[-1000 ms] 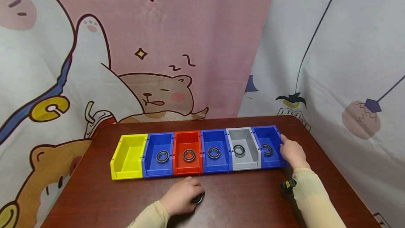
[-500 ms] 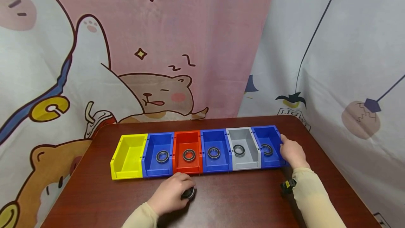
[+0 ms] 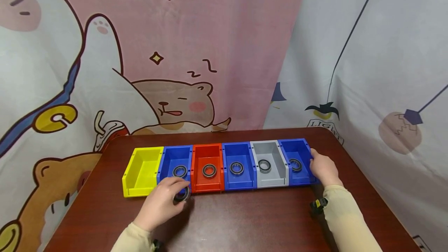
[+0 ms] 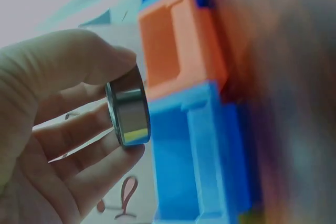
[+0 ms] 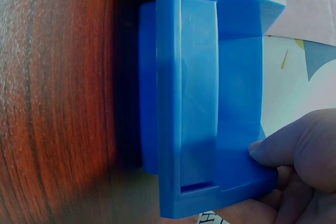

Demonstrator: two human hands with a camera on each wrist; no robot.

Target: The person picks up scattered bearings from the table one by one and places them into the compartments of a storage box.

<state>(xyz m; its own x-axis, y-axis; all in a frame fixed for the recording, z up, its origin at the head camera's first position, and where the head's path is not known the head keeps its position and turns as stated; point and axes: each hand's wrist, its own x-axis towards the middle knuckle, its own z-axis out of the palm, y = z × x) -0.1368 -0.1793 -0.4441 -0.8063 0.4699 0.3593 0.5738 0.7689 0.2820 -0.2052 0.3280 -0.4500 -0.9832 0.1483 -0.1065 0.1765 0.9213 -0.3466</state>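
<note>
My left hand (image 3: 161, 204) pinches a ball bearing (image 3: 182, 194) between thumb and fingers, in front of the left blue bin (image 3: 162, 182). In the left wrist view the bearing (image 4: 130, 109) shows its shiny metal outer ring, with the thumb on one side and fingertips on the other. My right hand (image 3: 324, 167) grips the side wall of the blue bin (image 3: 303, 151) at the right end of the row. Its thumb lies inside that wall and the fingers outside, as the right wrist view of the bin (image 5: 199, 93) shows. One bearing (image 3: 295, 165) lies in this bin.
Between the end bins stand a red bin (image 3: 207, 151), a blue bin (image 3: 237, 150) and a grey bin (image 3: 267, 149), each with one bearing. The left blue bin also holds a bearing (image 3: 180, 171). A yellow bin (image 3: 142, 170) ends the row on a brown table (image 3: 245, 221).
My left hand has moved left with the bearing, from in front of the red bin to the left blue bin, and the bearing is tilted up more. My right hand has stayed put.
</note>
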